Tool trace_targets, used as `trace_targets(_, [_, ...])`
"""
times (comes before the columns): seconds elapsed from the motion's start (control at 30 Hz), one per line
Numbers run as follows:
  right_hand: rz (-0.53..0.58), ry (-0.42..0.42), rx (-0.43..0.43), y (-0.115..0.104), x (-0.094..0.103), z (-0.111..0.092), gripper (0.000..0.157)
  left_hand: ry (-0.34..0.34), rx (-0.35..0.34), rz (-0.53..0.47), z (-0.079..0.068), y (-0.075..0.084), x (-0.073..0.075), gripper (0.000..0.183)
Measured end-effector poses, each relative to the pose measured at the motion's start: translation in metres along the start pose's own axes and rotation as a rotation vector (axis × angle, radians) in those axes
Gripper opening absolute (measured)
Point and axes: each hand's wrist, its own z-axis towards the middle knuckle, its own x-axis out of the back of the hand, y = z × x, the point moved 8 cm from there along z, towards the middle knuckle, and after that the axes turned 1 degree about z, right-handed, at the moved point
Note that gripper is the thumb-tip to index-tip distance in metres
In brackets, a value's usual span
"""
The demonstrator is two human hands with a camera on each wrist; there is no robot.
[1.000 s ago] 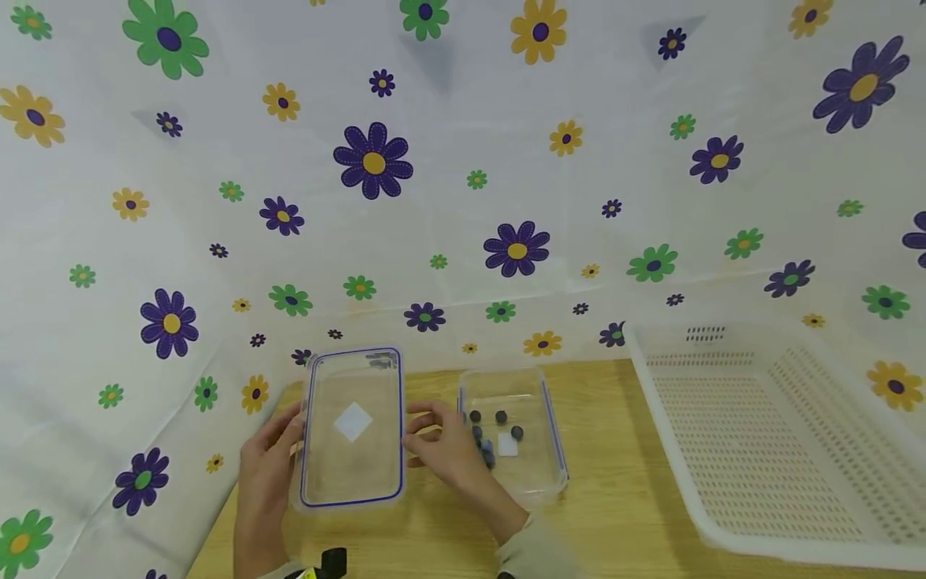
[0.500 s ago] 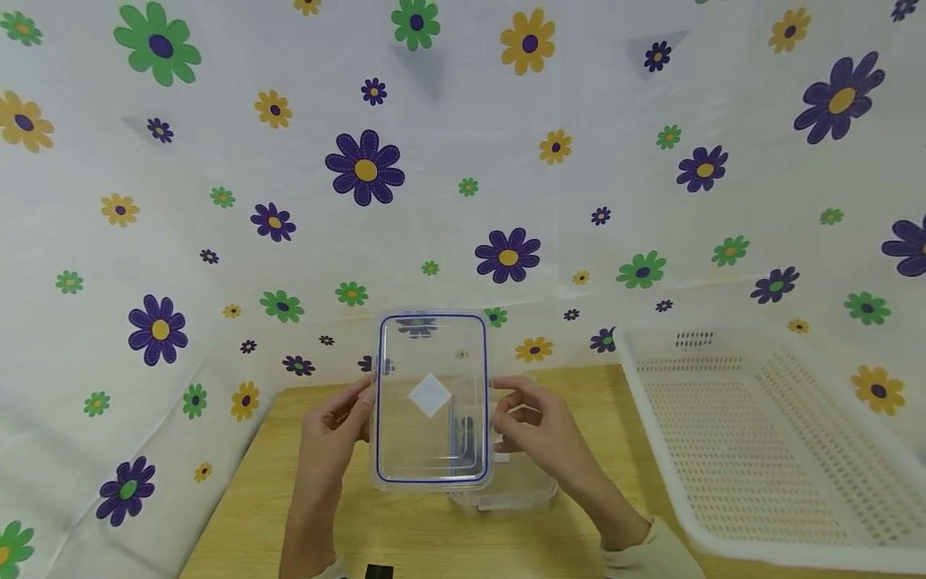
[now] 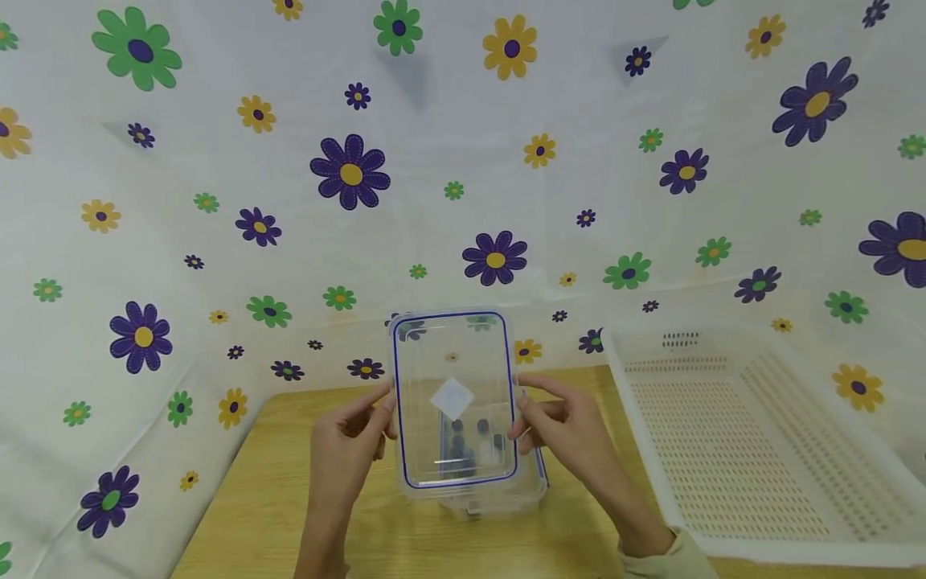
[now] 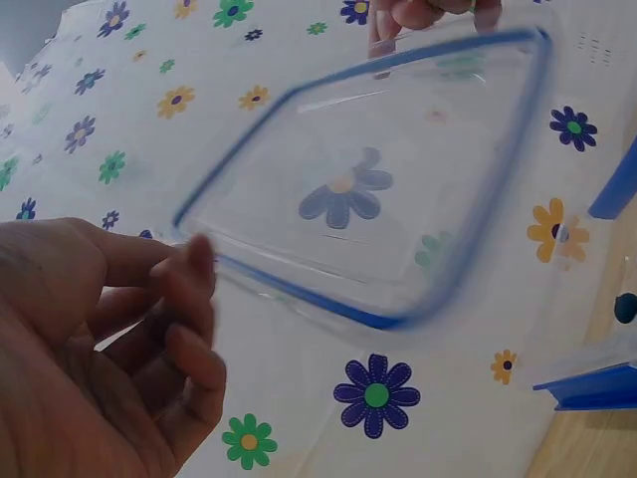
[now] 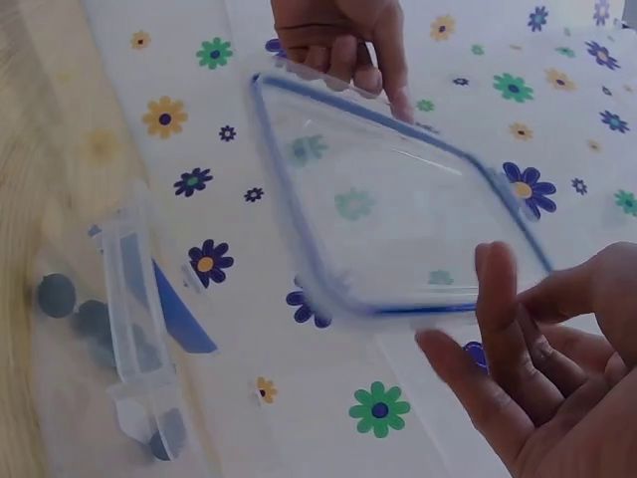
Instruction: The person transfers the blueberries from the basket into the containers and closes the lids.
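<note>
A clear plastic lid (image 3: pixel 423 450) with a blue seal is held up and tilted between both hands. A white diamond-shaped sticker (image 3: pixel 452 399) shows on it. My left hand (image 3: pixel 347 446) pinches its left edge between thumb and fingers, and my right hand (image 3: pixel 575 430) pinches the right edge. Behind and below the lid, a clear container (image 3: pixel 495 503) stands on the table, partly seen through the lid. Several small dark round things (image 5: pixel 58 296) lie in it; their kind is unclear. In the left wrist view, the lid (image 4: pixel 343 139) is blurred along its near edge.
A large white perforated basket (image 3: pixel 767 548) stands on the right side of the wooden table (image 3: pixel 253 498). A white sheet with flower print (image 3: pixel 405 233) hangs behind and on both sides. Blue-trimmed side flaps (image 5: pixel 179 309) stick out from the container.
Both hands have lifted the lid off the left side of the table and carried it right, now in front of the container. Over the last half second it has moved slightly further right.
</note>
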Motion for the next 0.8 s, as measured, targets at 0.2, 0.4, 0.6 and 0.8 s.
trace_targets(0.2, [0.019, 0.047, 0.104, -0.01, 0.009, 0.002, 0.025, -0.1, 0.031, -0.06, 0.001, -0.001, -0.007, 0.027])
trace_targets(0.4, [-0.08, 0.051, -0.006, 0.003, 0.011, 0.005, 0.028, -0.214, 0.105, -0.09, 0.003, -0.02, -0.024, 0.027])
trace_targets(0.6, [-0.088, 0.002, -0.05, 0.008, 0.014, 0.006, 0.054, -0.326, 0.11, -0.141, 0.002, -0.028, -0.037, 0.05])
trace_targets(0.8, [-0.073, -0.03, -0.074, 0.006, 0.019, 0.005, 0.061, -0.374, 0.116, -0.13, 0.003, -0.032, -0.043, 0.053])
